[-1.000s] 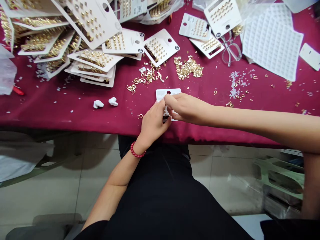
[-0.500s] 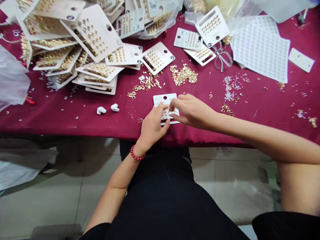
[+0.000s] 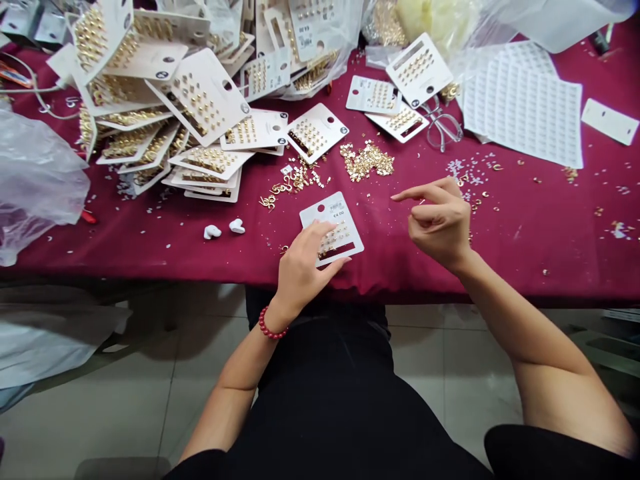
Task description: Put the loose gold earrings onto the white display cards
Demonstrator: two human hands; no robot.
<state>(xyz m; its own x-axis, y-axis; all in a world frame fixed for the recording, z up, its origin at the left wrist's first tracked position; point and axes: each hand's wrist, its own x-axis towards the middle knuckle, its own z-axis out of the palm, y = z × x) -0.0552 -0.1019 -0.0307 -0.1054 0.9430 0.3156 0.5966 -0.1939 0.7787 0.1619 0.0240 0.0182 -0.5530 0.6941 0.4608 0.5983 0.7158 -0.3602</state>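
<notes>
My left hand [image 3: 303, 267] lies over a white earring card [image 3: 345, 233] near the table's front edge, gripping its lower left part. Rows of small gold studs show on the card, with a price print near its top and a dark slot along its bottom. Over the table to the right, apart from the card, is my right hand [image 3: 443, 223]. Its index finger is stretched out to the left and the other fingers are curled; nothing shows in it. Loose gold pieces [image 3: 367, 161] lie in a heap beyond the card.
Stacked earring cards [image 3: 200, 100] crowd the back left. White earbuds [image 3: 237, 226] lie left of my hand. Gold hooks [image 3: 269, 201] are scattered about. Glasses [image 3: 443, 130] and a printed white sheet [image 3: 525, 107] lie at the back right. A plastic bag [image 3: 40, 173] covers the left edge.
My right hand has moved off the card to the right, its index finger now extended. The card has turned slightly under my left hand, which stays on it. The view has shifted a little.
</notes>
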